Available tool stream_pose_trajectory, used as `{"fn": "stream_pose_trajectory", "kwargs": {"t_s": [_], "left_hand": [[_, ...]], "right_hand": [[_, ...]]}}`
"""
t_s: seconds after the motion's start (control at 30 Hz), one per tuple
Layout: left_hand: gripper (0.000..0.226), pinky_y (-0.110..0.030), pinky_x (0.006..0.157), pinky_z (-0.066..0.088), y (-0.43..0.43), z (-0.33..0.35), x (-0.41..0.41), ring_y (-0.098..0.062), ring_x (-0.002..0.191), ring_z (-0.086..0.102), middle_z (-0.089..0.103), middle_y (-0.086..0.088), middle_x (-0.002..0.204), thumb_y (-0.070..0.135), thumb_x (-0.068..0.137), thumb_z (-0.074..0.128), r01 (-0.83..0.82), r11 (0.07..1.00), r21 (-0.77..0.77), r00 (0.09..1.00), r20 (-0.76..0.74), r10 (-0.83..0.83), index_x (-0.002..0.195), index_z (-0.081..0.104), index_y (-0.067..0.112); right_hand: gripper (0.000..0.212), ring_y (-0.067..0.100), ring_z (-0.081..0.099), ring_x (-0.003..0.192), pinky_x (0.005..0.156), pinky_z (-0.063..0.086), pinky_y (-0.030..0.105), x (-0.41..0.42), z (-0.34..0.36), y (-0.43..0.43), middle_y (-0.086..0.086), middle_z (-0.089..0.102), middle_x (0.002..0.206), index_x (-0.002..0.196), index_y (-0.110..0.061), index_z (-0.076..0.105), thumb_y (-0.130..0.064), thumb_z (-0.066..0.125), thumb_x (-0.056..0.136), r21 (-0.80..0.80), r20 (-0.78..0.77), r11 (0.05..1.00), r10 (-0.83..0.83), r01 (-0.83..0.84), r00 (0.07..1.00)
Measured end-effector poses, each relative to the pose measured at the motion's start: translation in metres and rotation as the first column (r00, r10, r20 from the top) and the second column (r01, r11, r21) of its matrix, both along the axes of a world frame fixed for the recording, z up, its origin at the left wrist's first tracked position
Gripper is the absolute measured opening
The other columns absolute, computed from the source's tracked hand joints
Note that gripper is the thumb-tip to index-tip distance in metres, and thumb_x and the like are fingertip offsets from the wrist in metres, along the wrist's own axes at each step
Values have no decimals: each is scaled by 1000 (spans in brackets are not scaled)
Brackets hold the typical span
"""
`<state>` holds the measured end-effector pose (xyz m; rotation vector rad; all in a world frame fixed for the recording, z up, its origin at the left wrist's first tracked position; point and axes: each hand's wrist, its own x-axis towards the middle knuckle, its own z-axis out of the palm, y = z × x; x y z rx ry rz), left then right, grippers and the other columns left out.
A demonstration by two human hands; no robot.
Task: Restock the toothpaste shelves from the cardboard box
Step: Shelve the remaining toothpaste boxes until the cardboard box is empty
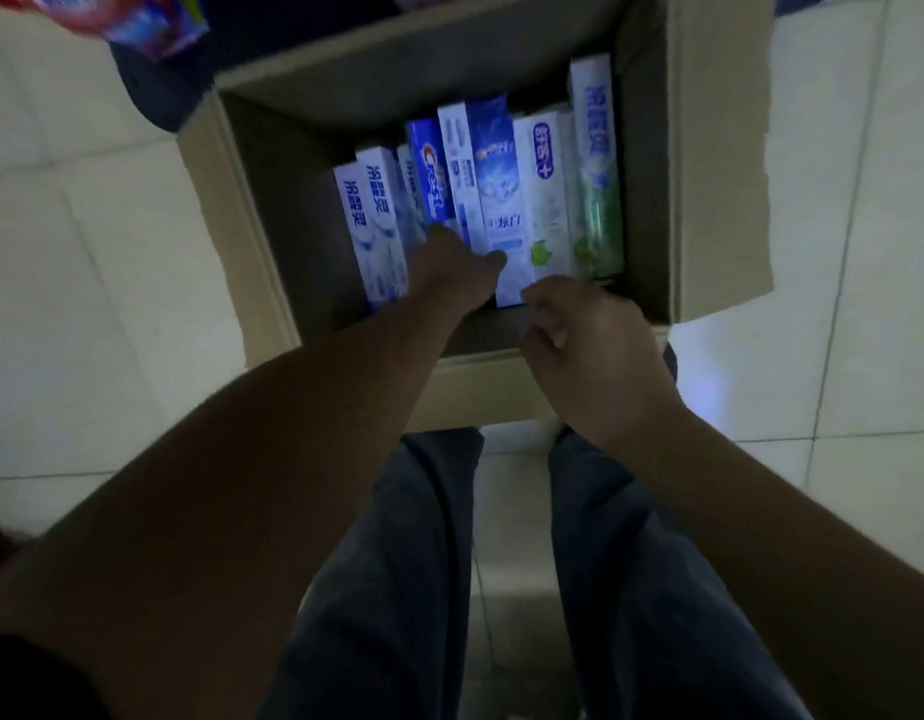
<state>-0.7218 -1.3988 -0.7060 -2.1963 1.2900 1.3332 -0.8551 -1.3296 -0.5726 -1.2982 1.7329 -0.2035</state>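
An open cardboard box [719, 148] stands on the floor with several toothpaste cartons upright in a row inside. My left hand [449, 272] reaches into the box. Its fingers go down beside the blue Crest carton [430, 168] and its thumb lies against the blue-and-white carton [496, 174], pinching the cartons between them. My right hand [590, 345] hovers over the box's near edge with curled fingers, just below the white-and-green carton [545, 200]. Nothing shows in its grasp. A taller green carton [597, 174] leans on the right wall.
White cartons [371, 215] fill the row's left end, with a gap to the left wall. The box sits on pale floor tiles [60, 304]. Colourful packages [138, 18] lie at the top left. My legs in dark trousers [413, 563] are below.
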Motion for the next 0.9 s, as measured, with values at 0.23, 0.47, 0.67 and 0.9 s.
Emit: {"fn": "stream_pose_trajectory", "kwargs": {"t_s": [0.23,0.47,0.67,0.9], "left_hand": [[43,-36,96,52,0,-32,8,-34,122,60,62,-17,134,31,96,64,40,999,-21,999,32,-40,130,59,5],[6,-42,81,63,7,51,41,-37,99,73,73,-25,111,13,95,67,-397,909,129,853,-314,417,96,65,8],[19,-37,88,62,26,136,58,-27,104,74,77,-10,112,15,97,62,-474,759,447,486,-585,649,109,76,21],[27,-33,75,55,24,128,50,-16,92,71,76,1,106,47,85,69,-222,885,408,695,-571,437,107,75,33]], "right_hand": [[13,34,62,84,71,52,46,-5,-17,7,13,67,89,96,-4,65,-6,57,87,12,9,995,101,-101,995],[18,34,68,92,82,54,41,-11,-9,-13,12,75,95,100,-8,75,-7,64,86,122,14,963,-243,239,970],[28,24,72,86,76,56,36,5,1,-28,3,76,84,87,-13,78,-41,73,88,490,221,786,-530,377,819],[19,23,75,75,67,62,36,11,4,-15,10,77,90,104,-9,74,-19,77,88,623,376,675,-701,395,606]]}}
